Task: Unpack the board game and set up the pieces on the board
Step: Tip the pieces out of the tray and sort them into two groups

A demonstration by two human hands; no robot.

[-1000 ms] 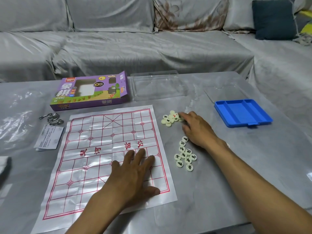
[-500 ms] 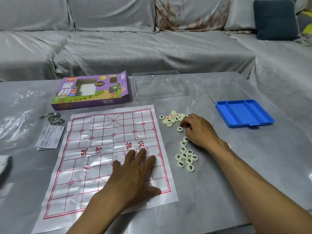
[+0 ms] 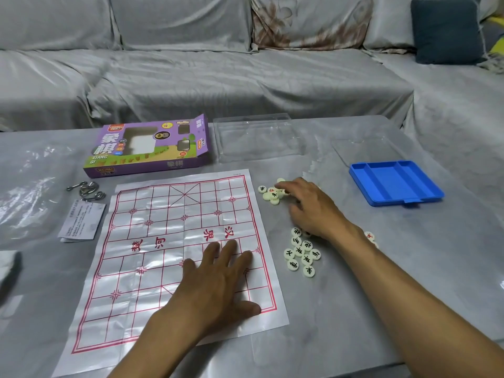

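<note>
On the grey tabletop, left hand presses flat the red-lined paper board; right hand, fingers curled, touches a cluster of round cream pieces.

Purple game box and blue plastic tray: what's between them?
Head view: a clear plastic blister tray lies between purple game box and blue plastic tray, then bare table.

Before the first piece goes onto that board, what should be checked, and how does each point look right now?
1. Board sheet unfolded and held flat by left hand: ok.
2. No pieces on the grid: ok.
3. Near group of black-marked pieces face up beside the board: ok.
4. Far cluster sorted by colour: not ok, red and black mixed.
5. Right hand holding a piece: cannot tell.
6. Blue tray emptied: ok.
</note>
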